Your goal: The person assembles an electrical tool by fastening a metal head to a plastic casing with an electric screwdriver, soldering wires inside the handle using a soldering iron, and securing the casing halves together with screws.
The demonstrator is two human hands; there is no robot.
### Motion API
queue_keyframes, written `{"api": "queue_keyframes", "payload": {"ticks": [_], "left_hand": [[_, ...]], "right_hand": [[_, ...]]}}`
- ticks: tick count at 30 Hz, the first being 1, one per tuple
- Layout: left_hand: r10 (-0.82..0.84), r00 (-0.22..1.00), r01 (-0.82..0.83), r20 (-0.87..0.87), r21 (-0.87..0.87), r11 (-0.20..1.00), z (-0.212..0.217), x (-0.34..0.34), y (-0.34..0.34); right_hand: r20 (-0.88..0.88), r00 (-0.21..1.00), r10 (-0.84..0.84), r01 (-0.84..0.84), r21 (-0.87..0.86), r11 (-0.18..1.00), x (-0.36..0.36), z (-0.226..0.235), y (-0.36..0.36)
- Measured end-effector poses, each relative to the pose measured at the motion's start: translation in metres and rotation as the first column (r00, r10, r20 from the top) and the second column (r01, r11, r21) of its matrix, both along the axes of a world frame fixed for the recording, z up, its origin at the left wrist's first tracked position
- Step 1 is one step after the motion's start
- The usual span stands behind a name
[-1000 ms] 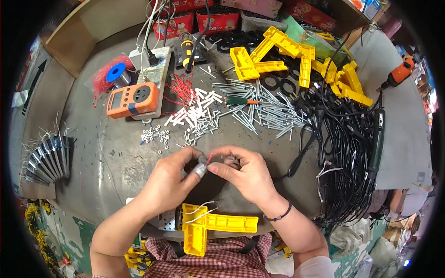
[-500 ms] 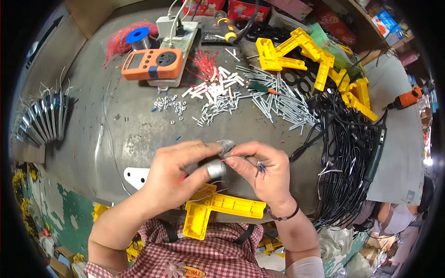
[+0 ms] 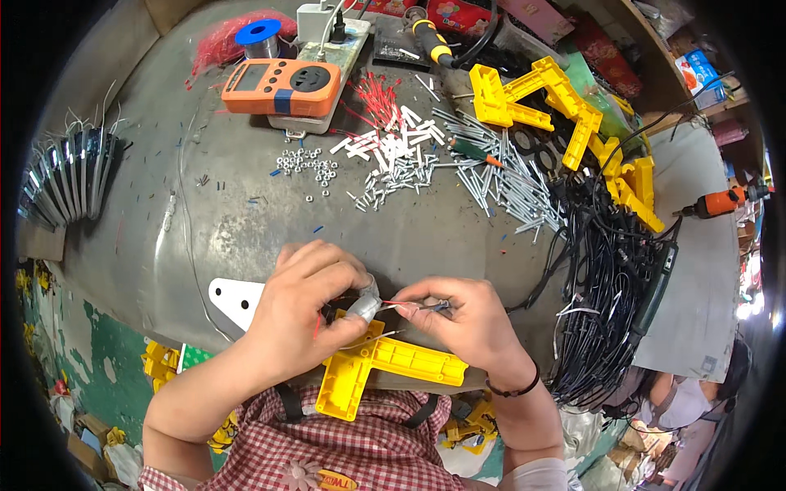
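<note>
My left hand (image 3: pixel 307 299) has its thumb and a finger wrapped in grey tape, and they pinch together on thin wires. Just across from it, my right hand (image 3: pixel 471 323) is closed on a thin red wire (image 3: pixel 394 304) that spans the small gap between the fingertips. A small bundle of dark wire ends (image 3: pixel 440 306) pokes out between the right fingers. Under both hands, at the table's near edge, lies an open T-shaped yellow plastic housing (image 3: pixel 416 362) with a pale wire across it. A white plate with dark holes (image 3: pixel 232 301) lies partly behind my left hand.
Beyond the hands are nuts (image 3: pixel 307 164), white sleeves (image 3: pixel 385 146), long screws (image 3: pixel 520 184) and an orange multimeter (image 3: pixel 282 86). A soldering iron (image 3: pixel 432 42) stands at the back. Black cables (image 3: pixel 598 311) and yellow housings (image 3: pixel 573 106) fill the right; metal strips (image 3: pixel 70 176) stand left.
My hands have drawn slightly apart, so the red wire now shows between them. The right fingers have turned, and the dark wire ends now point sideways. The whole view has shifted slightly.
</note>
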State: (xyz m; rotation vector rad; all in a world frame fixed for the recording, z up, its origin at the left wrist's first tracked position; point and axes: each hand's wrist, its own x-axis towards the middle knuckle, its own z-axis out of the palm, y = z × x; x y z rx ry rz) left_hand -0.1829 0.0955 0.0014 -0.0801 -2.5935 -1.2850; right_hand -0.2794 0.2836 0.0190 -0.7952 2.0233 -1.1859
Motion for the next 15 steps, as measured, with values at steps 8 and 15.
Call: {"api": "queue_keyframes", "payload": {"ticks": [8,15], "left_hand": [[-0.054,0.999,0.052,-0.008,-0.139,0.989,0.008,0.002,-0.003],[-0.013,0.994,0.004,-0.113,-0.075,0.997,0.005,-0.002,0.008]], "right_hand": [[0.017,1.0,0.0,-0.001,0.039,0.999,-0.004,0.011,-0.002],[0.126,0.992,-0.026,0.028,-0.009,1.0,0.001,0.002,-0.003]]}}
